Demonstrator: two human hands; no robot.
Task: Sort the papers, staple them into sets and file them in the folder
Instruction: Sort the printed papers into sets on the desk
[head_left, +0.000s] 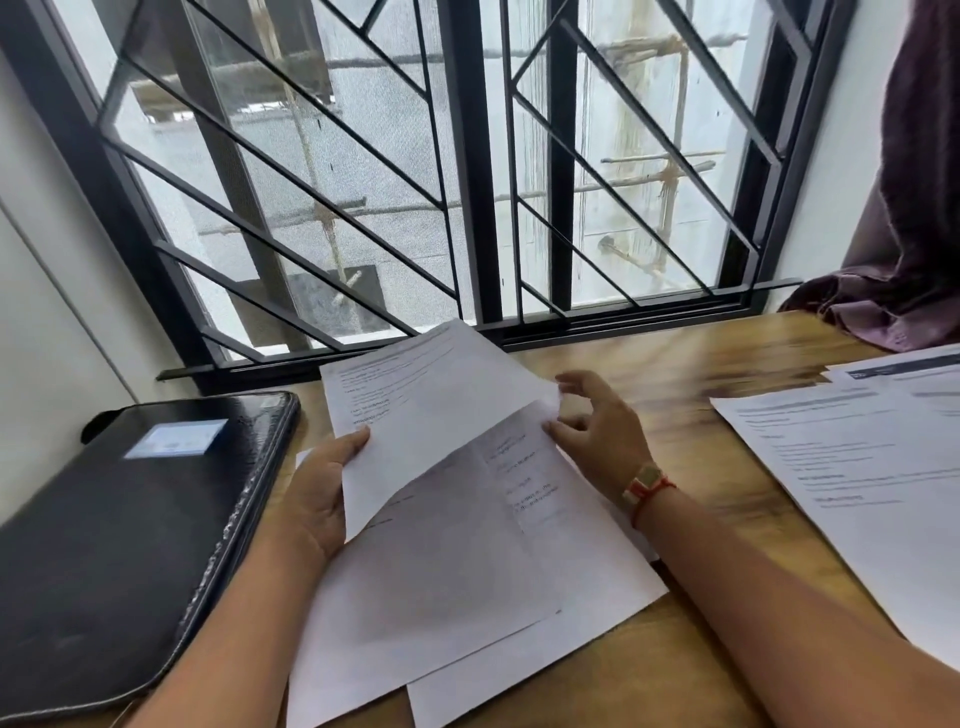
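**Sorting: lift one sheet, read it, send it to the right pile**

The left hand (317, 493) grips the lifted sheet (431, 415) at its left edge, thumb on top and fingers hidden behind the paper. The sheet tilts up off the pile (467, 571) that lies on the desk (675, 364) in front of the person. The right hand (592, 426) is at the sheet's right corner with fingers loosely spread. The picture is blurred there, so I cannot tell whether it pinches the corner or only touches it.

A second pile (857, 457) lies well apart on the right of the desk. The black folder (130, 519) lies closed on the left, just beside the pile. No stapler is in view.

This looks like the sorting step, early in the task, with nothing yet stapled or filed.

To do it well:
- Take only one sheet. Rub the corner between thumb and finger to be sure no second page clings to it.
- Read the heading before moving it, since the printed pages look much alike.
- Keep the sheet flat and supported at both edges so it does not crease.
- Lay it square on its matching pile, edges aligned, so stapling goes cleanly.
- Keep the piles from overlapping, or sets may mix.
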